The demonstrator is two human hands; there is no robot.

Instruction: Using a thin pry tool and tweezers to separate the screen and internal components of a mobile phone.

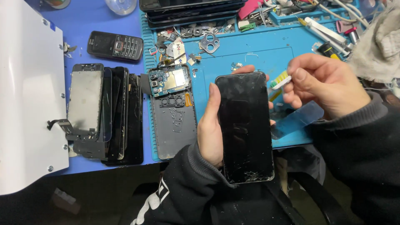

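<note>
The left hand (210, 133) holds a black smartphone (246, 127) upright over the near edge of the blue work mat (258, 54), its fingers wrapped round the phone from behind: the thumb lies along the phone's left edge and fingertips peep out past the top and right edges, so the grip is closed on the phone. The phone's long axis runs away from the person, almost straight up the view, tilted slightly left at the top; its dark glass faces the camera and is cracked near the bottom corner. The right hand (325, 85) is just to the right of the phone's top corner, its fingers pinched shut on a small yellow-and-white brush head (280, 80) whose bristle end points left toward the phone's upper right edge, nearly touching it. So the phone lies to the left of the right hand's fingers, with the brush tip the nearest part to it. Below the right hand, right of the phone, a translucent blue plastic strip (298, 118) lies on the mat. Left of the phone an opened handset (173, 112) rests with its back off and circuit board showing, and further left a stack of loose screens (104, 112) sits on the bench (83, 21). Beyond that stack lies an old keypad phone (115, 45), and a white panel (25, 96) covers the far left. Small screws and parts are scattered on the mat above the phone
</note>
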